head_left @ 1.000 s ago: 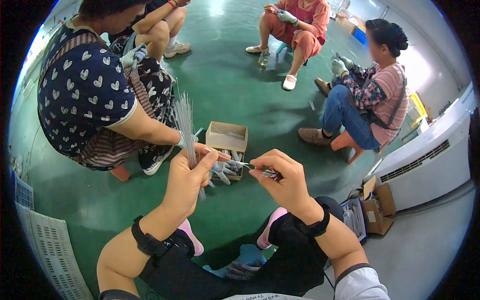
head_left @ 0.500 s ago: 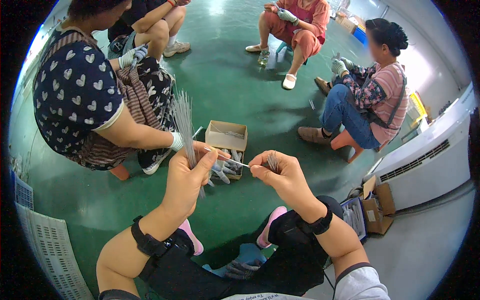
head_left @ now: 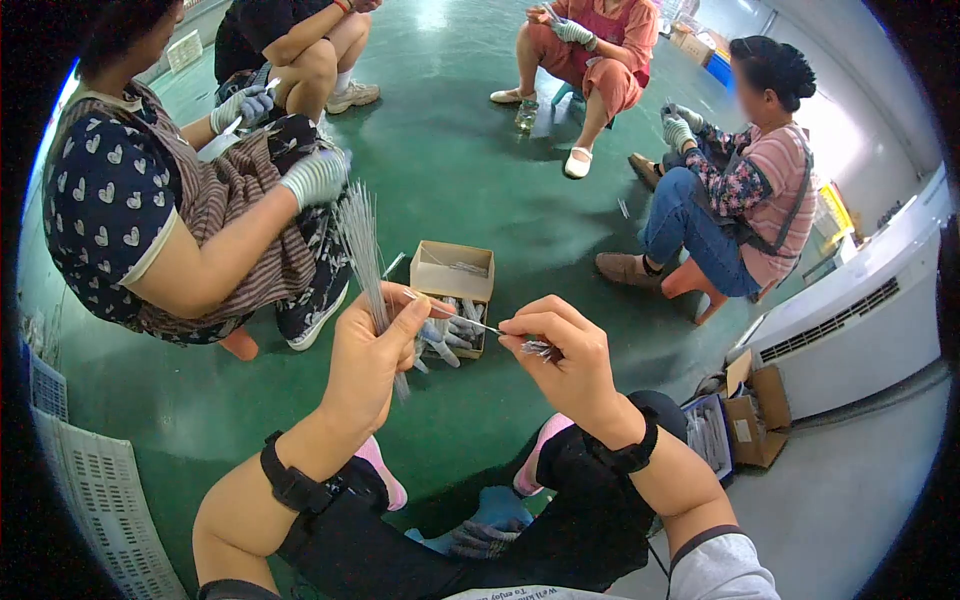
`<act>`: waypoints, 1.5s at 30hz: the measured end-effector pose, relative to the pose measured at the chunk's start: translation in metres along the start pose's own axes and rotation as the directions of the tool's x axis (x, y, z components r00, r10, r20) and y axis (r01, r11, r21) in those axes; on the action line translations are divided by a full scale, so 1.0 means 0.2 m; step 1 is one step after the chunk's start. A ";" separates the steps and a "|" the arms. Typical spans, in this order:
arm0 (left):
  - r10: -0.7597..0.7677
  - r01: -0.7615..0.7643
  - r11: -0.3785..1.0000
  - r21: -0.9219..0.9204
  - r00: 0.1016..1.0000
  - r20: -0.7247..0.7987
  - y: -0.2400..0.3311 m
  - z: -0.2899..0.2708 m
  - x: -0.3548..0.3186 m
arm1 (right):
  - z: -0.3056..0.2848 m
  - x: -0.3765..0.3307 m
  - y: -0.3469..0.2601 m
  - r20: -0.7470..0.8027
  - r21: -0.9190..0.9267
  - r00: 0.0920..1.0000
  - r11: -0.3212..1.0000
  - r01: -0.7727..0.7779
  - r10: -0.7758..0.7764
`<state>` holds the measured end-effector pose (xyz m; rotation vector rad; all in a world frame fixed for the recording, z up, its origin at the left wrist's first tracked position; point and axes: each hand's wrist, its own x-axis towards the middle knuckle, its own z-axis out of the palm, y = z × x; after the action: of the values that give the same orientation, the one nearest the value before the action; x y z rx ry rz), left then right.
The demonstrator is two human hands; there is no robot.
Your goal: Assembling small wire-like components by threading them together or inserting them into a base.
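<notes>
My left hand [head_left: 365, 350] is closed round a tall, fanned bundle of thin silvery wires [head_left: 362, 235], which stands up past the thumb, its lower ends showing beneath the palm. Between its thumb and forefinger it also pinches a single thin piece [head_left: 462, 317] that stretches across to the right. My right hand [head_left: 575, 350] grips the far end of that piece with thumb and forefinger. A small bunch of wire ends [head_left: 538, 349] sticks out from under its curled fingers. Exactly what joins at the right fingertips is too small to make out.
Past my hands, an open cardboard box [head_left: 452, 270] on the green floor [head_left: 480, 215] holds grey-white gloves. Seated co-workers surround me; the closest [head_left: 115, 215], at left, wears striped gloves [head_left: 318, 178]. A white perforated crate [head_left: 105, 490] is at lower left, cartons [head_left: 755, 420] at right.
My right hand has turned and its fingers have curled further, with the wire ends now lower. The co-worker at left has leaned back and drawn a gloved hand up from near the box.
</notes>
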<state>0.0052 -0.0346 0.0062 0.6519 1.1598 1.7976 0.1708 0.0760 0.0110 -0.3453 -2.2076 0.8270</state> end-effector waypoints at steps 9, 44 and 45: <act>0.026 -0.026 0.999 0.041 1.000 0.003 0.00 0.02 -0.01 | -0.02 0.00 0.01 0.265 0.333 0.860 0.796 -0.506 0.436; 0.025 -0.026 0.999 0.044 1.000 0.013 -0.01 0.00 0.00 | -0.01 0.00 -0.01 0.124 0.187 0.950 0.934 -0.305 0.286; 0.027 -0.028 0.999 0.047 0.999 0.019 -0.01 0.00 0.00 | -0.01 0.00 -0.01 0.213 0.274 0.883 0.842 -0.465 0.418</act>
<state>0.0066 -0.0344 0.0047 0.7130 1.1891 1.7883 0.1721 0.0756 0.0135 -0.6695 -2.1009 1.4841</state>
